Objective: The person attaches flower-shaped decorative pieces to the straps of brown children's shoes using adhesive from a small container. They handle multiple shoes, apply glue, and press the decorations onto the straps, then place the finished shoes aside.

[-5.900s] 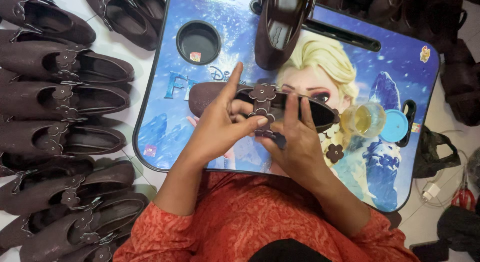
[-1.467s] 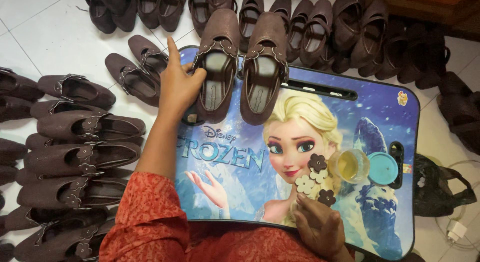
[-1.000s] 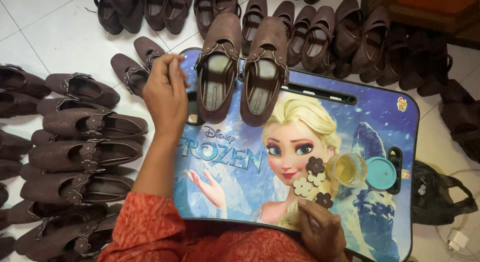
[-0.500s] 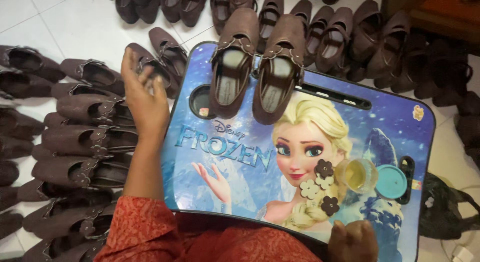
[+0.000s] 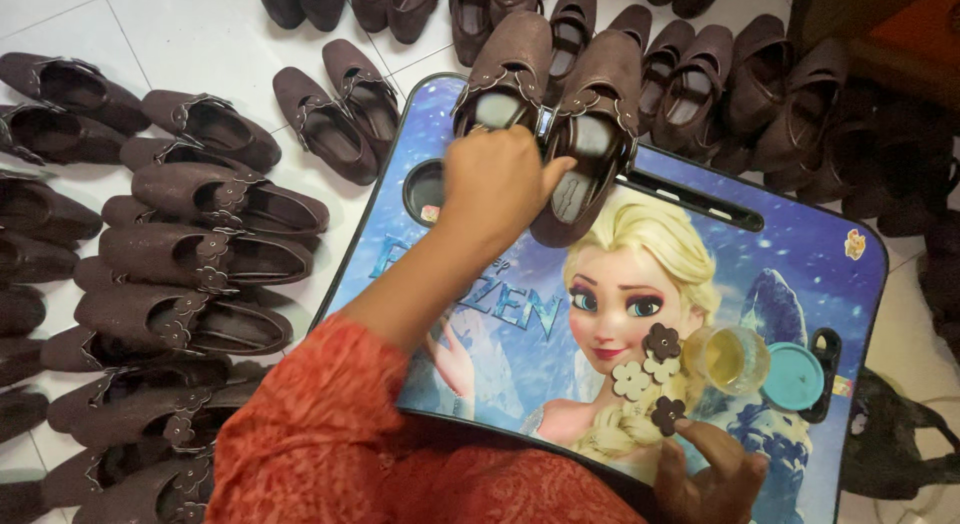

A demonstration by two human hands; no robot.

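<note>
White floor tiles carry rows of brown shoes around a blue lap tray [image 5: 800, 244]. At twelve o'clock, the left hand [image 5: 497, 189] closes around a light, stiff brown shoe [image 5: 585, 134], best gripped at its heel. Right hand [image 5: 715, 474], fingers half-curled, touches flower trims [image 5: 650, 369] at five o'clock.

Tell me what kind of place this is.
Probably a home workshop where shoes get decorated by hand. Rows of matching brown shoes cover the white tiled floor, and a cartoon-printed lap desk holds loose flower trims. The left hand grips one shoe; the right hand nears the trims.
</note>
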